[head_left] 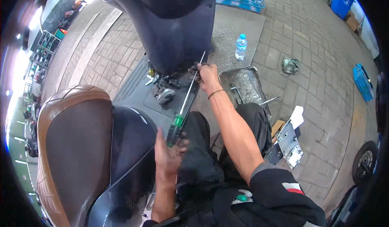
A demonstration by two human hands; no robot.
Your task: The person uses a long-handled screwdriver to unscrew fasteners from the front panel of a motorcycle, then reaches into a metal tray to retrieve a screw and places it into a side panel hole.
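My left hand grips the green and black handle of a long screwdriver. Its metal shaft runs up and right to the lower edge of a dark scooter front panel. My right hand pinches the shaft near its tip, against the panel's bottom edge. Exposed metal parts lie on the scooter's floorboard just left of the shaft. The brown quilted seat fills the lower left.
A metal tray with tools lies on the paving to the right of my hand. A water bottle stands beyond it. A rag, blue crates, a blue bin and a wheel lie farther right.
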